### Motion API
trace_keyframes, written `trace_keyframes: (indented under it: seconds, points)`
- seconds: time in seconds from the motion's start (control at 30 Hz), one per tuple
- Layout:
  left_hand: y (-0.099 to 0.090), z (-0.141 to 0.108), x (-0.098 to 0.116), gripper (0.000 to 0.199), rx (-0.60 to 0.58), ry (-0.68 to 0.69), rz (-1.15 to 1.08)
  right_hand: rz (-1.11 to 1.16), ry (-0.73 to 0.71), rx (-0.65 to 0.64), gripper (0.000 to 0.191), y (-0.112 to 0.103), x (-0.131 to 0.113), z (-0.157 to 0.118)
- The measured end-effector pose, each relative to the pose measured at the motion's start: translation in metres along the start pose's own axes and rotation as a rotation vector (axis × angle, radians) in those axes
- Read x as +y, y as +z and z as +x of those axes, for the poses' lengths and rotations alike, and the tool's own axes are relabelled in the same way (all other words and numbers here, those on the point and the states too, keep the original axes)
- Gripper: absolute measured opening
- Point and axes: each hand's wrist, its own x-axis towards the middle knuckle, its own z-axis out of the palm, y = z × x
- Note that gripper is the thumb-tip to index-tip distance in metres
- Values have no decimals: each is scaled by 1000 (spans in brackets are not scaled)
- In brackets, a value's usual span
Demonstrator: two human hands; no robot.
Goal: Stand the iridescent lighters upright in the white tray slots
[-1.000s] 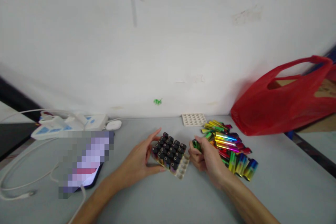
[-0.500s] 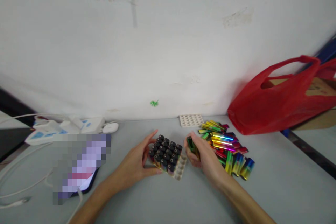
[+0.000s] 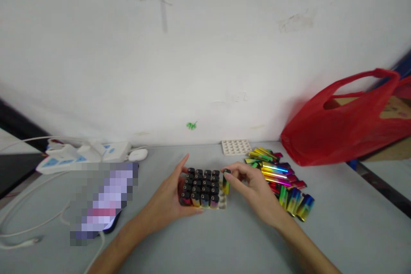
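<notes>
My left hand [image 3: 169, 197] grips the left side of a white tray [image 3: 222, 206], its thumb along the front edge. Rows of upright lighters [image 3: 201, 186] with black tops and shiny coloured bodies stand in the tray; the right-hand column shows bare holes. Between the thumb and fingers of my right hand [image 3: 245, 177] is a green and yellow lighter [image 3: 226, 183], held upright at the tray's right edge. Whether its lower end sits in a hole I cannot tell. Beside that hand lies a pile of loose metallic lighters [image 3: 276, 173], partly hidden by it.
A second white holed tray [image 3: 236, 147] lies against the wall. At the right stands a red bag [image 3: 324, 130] by a cardboard box [image 3: 394, 113]. On the left are a power strip [image 3: 118, 150], a white case [image 3: 138, 154], a blurred-out phone [image 3: 105, 201] and loose cables.
The tray has turned so that its rows face me squarely. My right hand has brought the green and yellow lighter left to the tray's edge and stood it upright.
</notes>
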Motion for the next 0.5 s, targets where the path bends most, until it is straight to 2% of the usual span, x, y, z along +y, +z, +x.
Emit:
trace_keyframes:
  seconds: [0.17,0.3,0.4,0.5]
  points:
    - [0,-1,1,144,-7,-6,15,-74,6,-54,21,-4,-6,-2]
    - [-1,-1,0,145,-11,-12,24,-98,-16,-165,16,-8,-10,-5]
    - [-2,0,-2,144,-1,-2,37,-138,-58,-228,15,-11,-10,-6]
    - [-5,2,-5,145,11,5,93,-184,-108,-237,10,-15,-10,-6]
